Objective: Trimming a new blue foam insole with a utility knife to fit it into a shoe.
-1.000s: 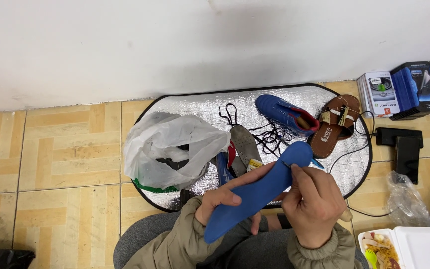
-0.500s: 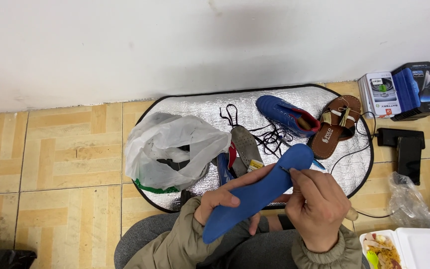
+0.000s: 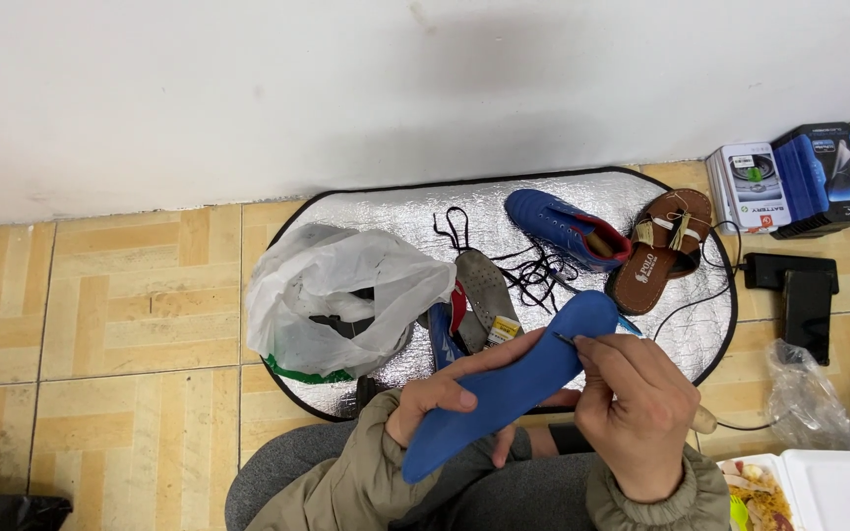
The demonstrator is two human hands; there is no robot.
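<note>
Blue insole (image 3: 504, 388) held slantwise above the lap, toe end toward 1 o'clock, heel end toward 7 o'clock. Left hand (image 3: 440, 388) curled under and around the middle of the insole, thumb laid across its upper face. Right hand (image 3: 637, 413) at 3 o'clock of the insole, thumb and forefinger pinched on a thin dark needle (image 3: 565, 338) whose tip meets the edge near the toe end; no thread discernible at this size. Judged from the pose: edge work on the insole begun at the toe, most of the rim toward the heel untouched, no finished seam visible. Beyond the hands, at 12 o'clock, a silver mat (image 3: 386, 211) on the tiled floor, bearing a white plastic bag (image 3: 332, 295) at 10 o'clock, a grey insole (image 3: 484, 285) just beside a loose black lace (image 3: 528, 270), a blue shoe (image 3: 563, 228) lying without insole or lace, and a brown sandal (image 3: 661, 251) at 1 o'clock. Reassembly of the shoe, by the same judgement, not yet started. At 2 o'clock, small boxes (image 3: 794, 177) against the wall; at 4 o'clock, an open food container (image 3: 823, 492).
</note>
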